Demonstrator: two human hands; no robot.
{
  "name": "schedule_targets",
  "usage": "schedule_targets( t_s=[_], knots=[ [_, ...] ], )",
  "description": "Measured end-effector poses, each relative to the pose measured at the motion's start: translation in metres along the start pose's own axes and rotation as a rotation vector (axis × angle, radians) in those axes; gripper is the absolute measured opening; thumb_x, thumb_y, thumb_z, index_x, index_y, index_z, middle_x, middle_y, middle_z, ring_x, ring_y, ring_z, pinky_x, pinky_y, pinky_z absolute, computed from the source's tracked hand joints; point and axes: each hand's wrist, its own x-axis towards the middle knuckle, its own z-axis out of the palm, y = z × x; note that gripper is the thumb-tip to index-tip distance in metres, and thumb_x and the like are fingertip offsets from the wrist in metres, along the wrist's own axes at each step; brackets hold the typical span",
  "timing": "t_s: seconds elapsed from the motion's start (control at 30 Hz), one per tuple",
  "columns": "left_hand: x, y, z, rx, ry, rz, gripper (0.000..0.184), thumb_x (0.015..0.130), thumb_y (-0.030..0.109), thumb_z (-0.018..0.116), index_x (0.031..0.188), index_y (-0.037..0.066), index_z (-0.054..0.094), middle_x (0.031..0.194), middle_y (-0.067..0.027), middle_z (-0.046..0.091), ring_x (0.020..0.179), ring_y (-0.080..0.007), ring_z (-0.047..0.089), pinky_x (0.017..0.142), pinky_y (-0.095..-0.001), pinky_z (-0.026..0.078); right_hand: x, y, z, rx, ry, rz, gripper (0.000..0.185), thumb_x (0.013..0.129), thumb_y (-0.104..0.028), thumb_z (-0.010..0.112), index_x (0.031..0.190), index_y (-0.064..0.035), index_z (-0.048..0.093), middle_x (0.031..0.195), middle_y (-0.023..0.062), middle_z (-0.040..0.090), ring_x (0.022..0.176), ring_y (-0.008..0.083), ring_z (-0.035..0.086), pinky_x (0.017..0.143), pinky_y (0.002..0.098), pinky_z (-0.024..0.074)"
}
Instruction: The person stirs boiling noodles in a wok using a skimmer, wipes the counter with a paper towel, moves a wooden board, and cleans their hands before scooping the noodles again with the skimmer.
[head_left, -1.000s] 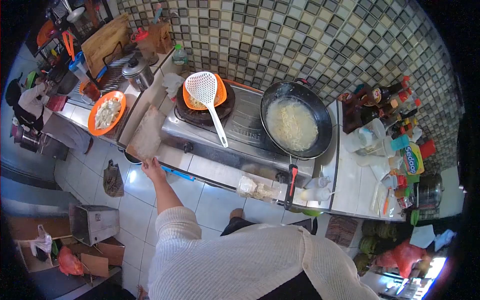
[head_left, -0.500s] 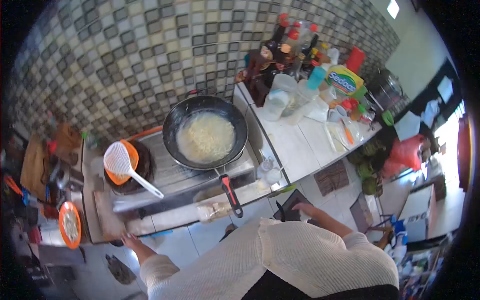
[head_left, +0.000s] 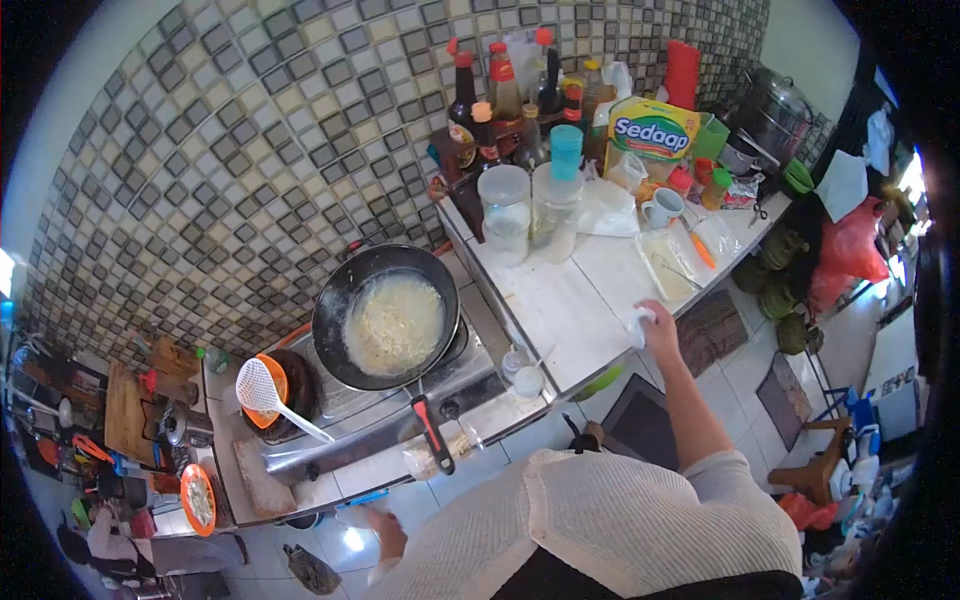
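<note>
My right hand (head_left: 657, 330) is raised at the counter's front edge. Its fingers close on a small white crumpled thing, whose kind does not show. Low beside my body, my left hand (head_left: 380, 522) is blurred and partly cut off by my sleeve. On the stove (head_left: 385, 425) sits a black wok (head_left: 333, 345) with a red and black handle, holding pale bits in cloudy liquid. A white slotted spoon (head_left: 258, 385) rests across an orange bowl (head_left: 283, 372) on the left burner. Nearest my right hand is a shallow tray (head_left: 665, 262) with a whisk-like wire tool.
Clear plastic containers (head_left: 506, 215), sauce bottles (head_left: 462, 105) and a yellow Sedaap pack (head_left: 650, 135) crowd the tiled counter (head_left: 555, 310). A mug (head_left: 662, 207) stands near an orange-handled utensil (head_left: 703, 252). An orange plate (head_left: 198, 498) of pale food lies far left. The wok handle juts over the stove's front.
My right hand has risen from beside my body to the counter's front edge with the white thing. My left hand has moved in closer to my body. The view has turned right.
</note>
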Motion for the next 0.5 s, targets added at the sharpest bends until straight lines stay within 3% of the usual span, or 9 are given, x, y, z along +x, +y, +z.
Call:
schedule_targets(
  t_s=[0.03,0.1,0.2,0.23,0.33,0.43,0.5],
  knots=[
    [-0.028,0.026,0.016,-0.011,-0.135,0.276,0.036,0.081,0.025,0.059,0.109,0.004,0.052,0.101,-0.0122,0.053,0.09,-0.0239,0.053,0.077,-0.0378,0.045,0.015,0.001,0.002,0.01,-0.005,0.003,0.023,0.071,0.002,0.054,0.092,-0.0038,0.061,0.089,0.0082,0.059,0.091,0.021,0.056,0.078,0.0327,0.0446],
    [-0.082,0.057,0.056,-0.276,-0.511,0.126,0.038,0.083,0.027,0.057,0.112,0.004,0.051,0.103,-0.0111,0.053,0.092,-0.0233,0.053,0.079,-0.0371,0.045,0.039,0.004,0.006,-0.328,0.069,-0.398,0.028,0.071,0.002,0.052,0.096,-0.004,0.06,0.093,0.0149,0.059,0.091,0.0301,0.058,0.08,0.0369,0.0449],
    [-0.135,0.156,0.052,-0.652,-0.927,-0.145,0.041,0.086,0.031,0.053,0.117,0.005,0.048,0.108,-0.0095,0.053,0.095,-0.0225,0.053,0.081,-0.0361,0.044,0.06,-0.01,0.003,-0.332,0.076,-0.242,0.031,0.071,0.003,0.049,0.098,-0.0079,0.059,0.098,0.0189,0.056,0.099,0.0378,0.05,0.086,0.0396,0.0419],
    [-0.148,0.199,0.033,-0.719,-1.032,-0.208,0.042,0.087,0.032,0.052,0.119,0.005,0.048,0.109,-0.0089,0.053,0.096,-0.0223,0.054,0.082,-0.0358,0.044,0.068,-0.004,0.004,-0.336,0.085,-0.265,0.033,0.07,0.003,0.051,0.101,-0.0081,0.058,0.098,0.0173,0.057,0.096,0.0373,0.053,0.084,0.0411,0.0438],
    [-0.166,0.308,-0.013,-0.819,-1.237,-0.291,0.045,0.09,0.035,0.048,0.123,0.005,0.045,0.113,-0.0073,0.053,0.099,-0.0215,0.054,0.085,-0.0348,0.043,0.097,-0.007,0.017,-0.427,-0.155,-0.465,0.033,0.069,0.001,0.053,0.1,-0.0082,0.058,0.099,0.0156,0.057,0.091,0.0356,0.056,0.08,0.0425,0.0463],
    [-0.174,0.382,-0.032,-0.979,-1.36,-0.358,0.047,0.092,0.04,0.043,0.126,0.007,0.044,0.115,-0.0052,0.053,0.1,-0.0192,0.054,0.087,-0.0327,0.042,0.147,-0.024,0.05,-0.441,-0.175,-0.488,0.028,0.07,0.0,0.053,0.097,-0.0084,0.06,0.097,0.0145,0.057,0.086,0.0343,0.057,0.076,0.0426,0.0482],
    [-0.177,0.423,-0.047,-1.015,-1.301,-0.317,0.045,0.092,0.04,0.043,0.125,0.008,0.045,0.115,-0.0049,0.053,0.098,-0.0179,0.055,0.086,-0.0315,0.043,0.175,-0.027,0.069,-0.426,-0.161,-0.492,0.026,0.071,0.0,0.053,0.095,-0.0081,0.06,0.095,0.0143,0.057,0.086,0.0339,0.057,0.076,0.0422,0.0482]
  ],
)
